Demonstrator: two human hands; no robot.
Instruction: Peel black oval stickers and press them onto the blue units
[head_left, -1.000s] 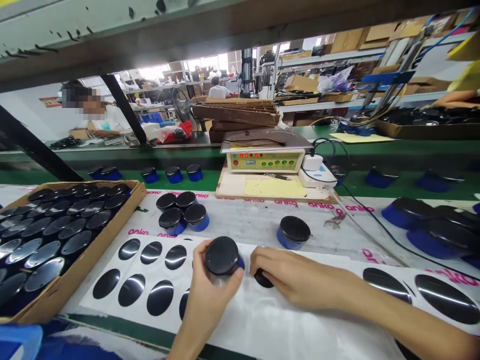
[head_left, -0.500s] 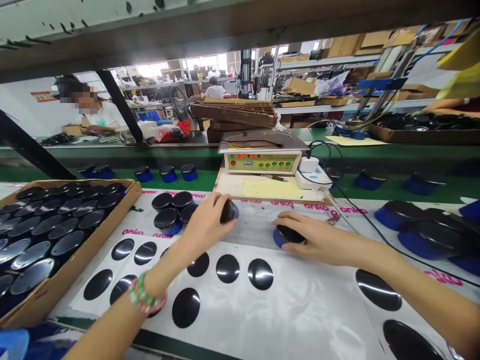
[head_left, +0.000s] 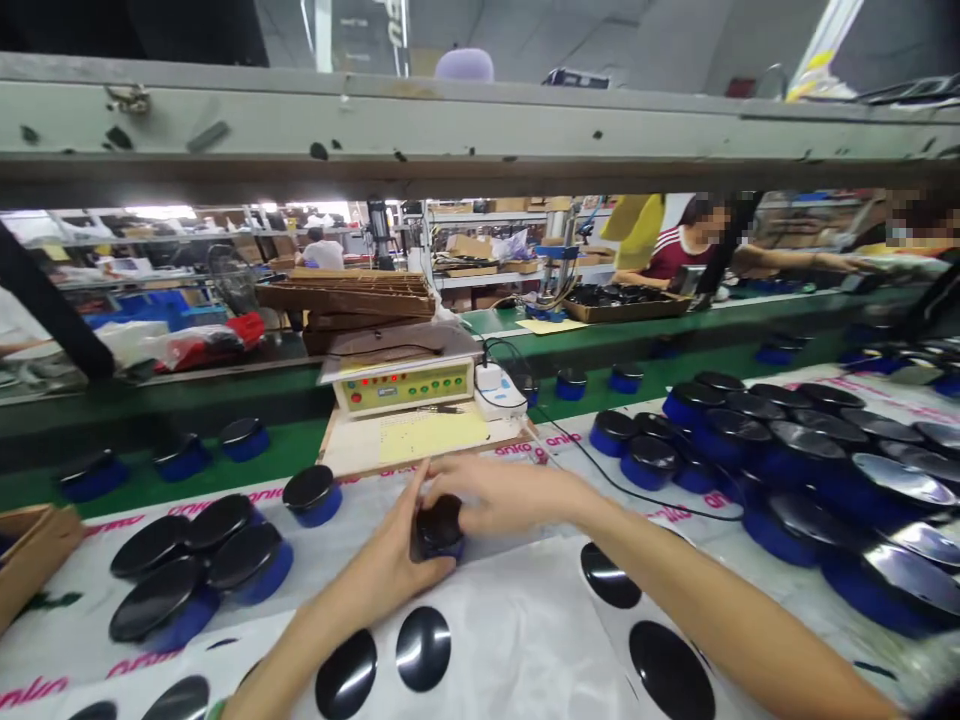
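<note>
BG: gry o/head shelf [head_left: 480,135] | grn bench [head_left: 292,436] | racks [head_left: 469,281] at rear | bright strip [head_left: 161,212] far L, poss. window

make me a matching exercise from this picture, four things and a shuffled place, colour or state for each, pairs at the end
1. hands
2. control box
3. stacked cardboard
4. black discs

A. brown
B. flat on a white sheet
C. around a black-topped piece
D. showing red lights

Pairs: 1-C; 2-D; 3-A; 4-B
</note>
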